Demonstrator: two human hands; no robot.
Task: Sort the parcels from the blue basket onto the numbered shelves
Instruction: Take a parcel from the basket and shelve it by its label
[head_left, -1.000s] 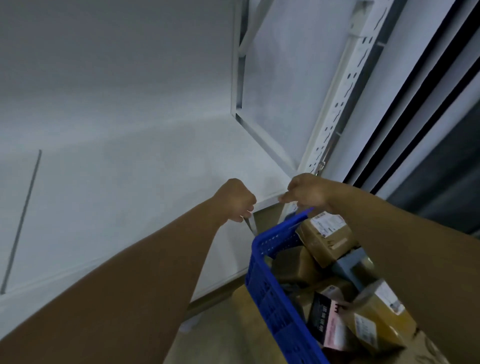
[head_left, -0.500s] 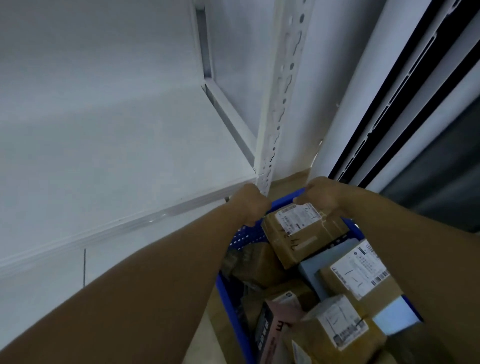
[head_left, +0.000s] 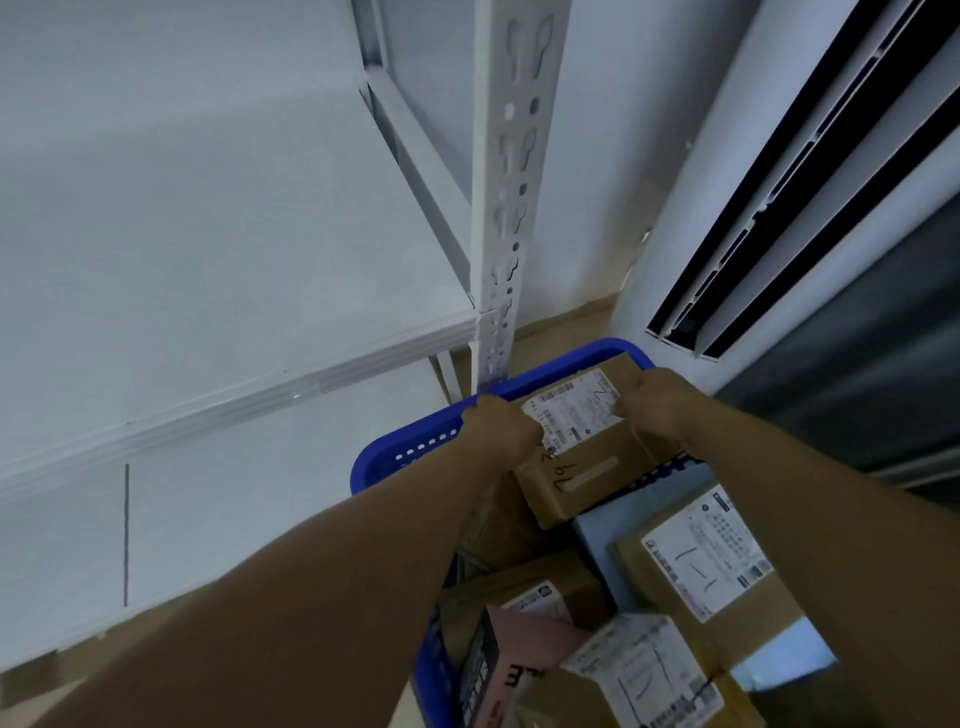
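Cardboard parcel (head_left: 582, 457) atop blue basket (head_left: 582, 356), lower centre: left hand (head_left: 498, 428) and right hand (head_left: 657, 408) curl round its ends; pickup apparently in hand, next lift clear toward white shelf (head_left: 208, 260), left.

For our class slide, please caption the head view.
Head view: left hand and right hand grip a labelled brown parcel atop the blue basket, beside a white shelf.

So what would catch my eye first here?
The left hand and right hand grip a labelled brown parcel at the far end of a bright blue basket crammed with parcels. Left of it stands a white shelf with a slotted upright post.
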